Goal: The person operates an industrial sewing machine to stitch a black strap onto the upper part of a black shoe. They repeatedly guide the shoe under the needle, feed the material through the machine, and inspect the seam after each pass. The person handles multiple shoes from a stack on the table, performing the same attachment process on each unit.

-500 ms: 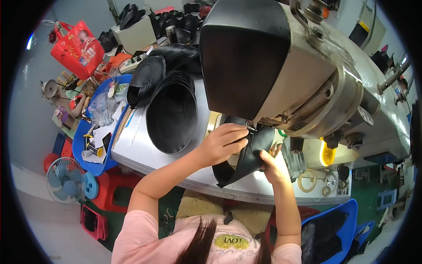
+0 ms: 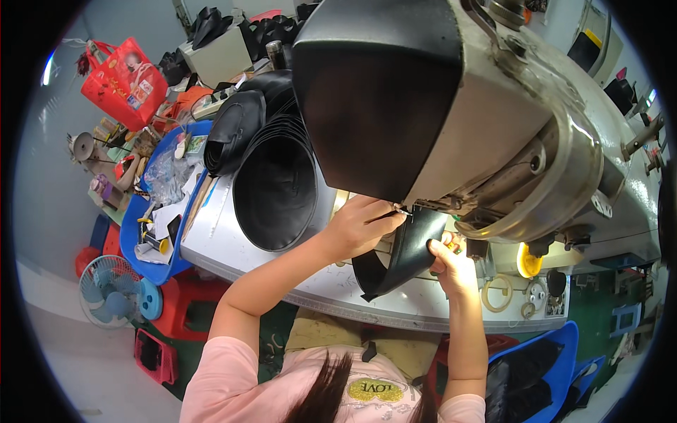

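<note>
A curved black leather-like piece (image 2: pixel 402 258) lies under the head of a large sewing machine (image 2: pixel 504 148), its lower end hanging in a loop over the table. My left hand (image 2: pixel 363 225) is closed at the piece's upper left edge, its fingertips pinched close to the needle area. What lies right between those fingertips is partly hidden. On the other side, my right hand (image 2: pixel 453 262) grips the piece's right edge, thumb on top and fingers behind it. The machine's dark front cover hides the far end of the piece.
Stacked black leather pieces (image 2: pixel 275 190) stand on the white table (image 2: pixel 218 236) to the left. Beyond is a blue tray (image 2: pixel 130 225) holding papers and plastic bags. A fan (image 2: pixel 109 292) stands at lower left. Right of my right hand lies a cream ring (image 2: pixel 497 293).
The view has shifted, so the machine head looks larger and nearer. Both hands still hold the black piece; the right hand sits slightly farther right and the piece has turned a little.
</note>
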Demonstrator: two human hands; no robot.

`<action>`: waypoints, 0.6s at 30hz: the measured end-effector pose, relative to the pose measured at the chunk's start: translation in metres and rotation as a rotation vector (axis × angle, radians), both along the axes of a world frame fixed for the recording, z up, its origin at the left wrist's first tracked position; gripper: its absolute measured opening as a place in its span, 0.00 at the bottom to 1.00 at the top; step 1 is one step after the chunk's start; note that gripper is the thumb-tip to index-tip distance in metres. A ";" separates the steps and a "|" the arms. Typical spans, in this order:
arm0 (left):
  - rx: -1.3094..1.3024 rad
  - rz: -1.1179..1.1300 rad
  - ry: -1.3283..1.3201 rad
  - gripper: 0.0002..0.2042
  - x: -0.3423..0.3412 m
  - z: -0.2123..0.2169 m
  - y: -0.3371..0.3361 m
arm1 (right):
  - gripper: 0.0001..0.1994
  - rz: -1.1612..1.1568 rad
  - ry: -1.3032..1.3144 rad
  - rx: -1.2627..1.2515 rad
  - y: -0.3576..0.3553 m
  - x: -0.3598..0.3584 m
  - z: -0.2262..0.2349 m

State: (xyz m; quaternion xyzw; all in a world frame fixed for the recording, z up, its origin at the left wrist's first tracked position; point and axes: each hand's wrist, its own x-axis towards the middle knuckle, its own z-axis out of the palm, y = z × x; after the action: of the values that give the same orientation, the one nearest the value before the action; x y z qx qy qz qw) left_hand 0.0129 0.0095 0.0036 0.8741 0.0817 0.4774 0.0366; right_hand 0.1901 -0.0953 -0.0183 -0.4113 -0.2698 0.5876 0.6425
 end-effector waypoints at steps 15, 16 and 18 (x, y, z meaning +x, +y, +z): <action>-0.107 -0.038 -0.203 0.07 0.016 -0.018 0.015 | 0.08 -0.223 -0.533 0.017 -0.006 0.007 0.001; -0.120 -0.032 -0.198 0.06 0.016 -0.016 0.015 | 0.06 -0.278 -0.602 0.071 -0.012 0.008 0.004; -0.126 -0.022 -0.201 0.06 0.017 -0.015 0.016 | 0.04 -0.383 -0.740 0.187 -0.031 0.010 0.014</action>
State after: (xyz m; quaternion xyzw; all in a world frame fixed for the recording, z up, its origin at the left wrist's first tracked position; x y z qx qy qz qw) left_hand 0.0295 0.0257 -0.0117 0.8186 0.0979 0.5562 0.1050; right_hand 0.1997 -0.1260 -0.0041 -0.5772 -0.4530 0.2433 0.6344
